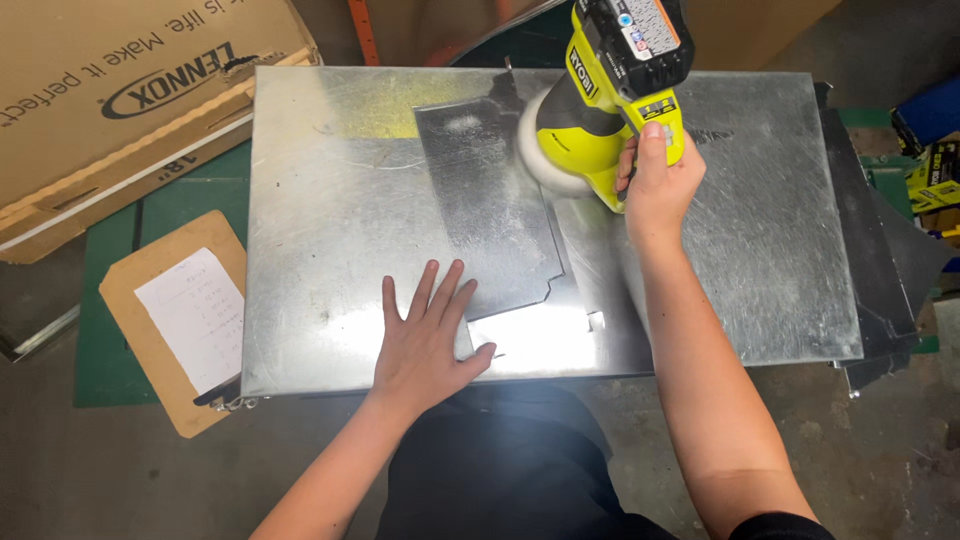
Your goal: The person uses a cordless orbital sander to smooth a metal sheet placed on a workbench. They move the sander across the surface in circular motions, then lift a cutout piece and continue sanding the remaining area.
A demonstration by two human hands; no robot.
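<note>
My right hand (655, 180) grips the handle of a yellow-green cordless polisher (610, 95) with a black battery on top. Its round white pad (540, 140) rests on the upper right edge of a small dull metal piece (485, 200). That piece lies on a large shiny sheet of galvanised metal (330, 220). My left hand (425, 340) lies flat, fingers spread, pressing on the lower left corner of the small piece and the sheet beneath it.
A large cardboard box (110, 100) sits at the upper left. A brown clipboard with white paper (180, 315) lies on a green mat (110, 340) left of the sheet. Dark metal pieces (885, 270) stick out at the right, near yellow-green packaging (935, 175).
</note>
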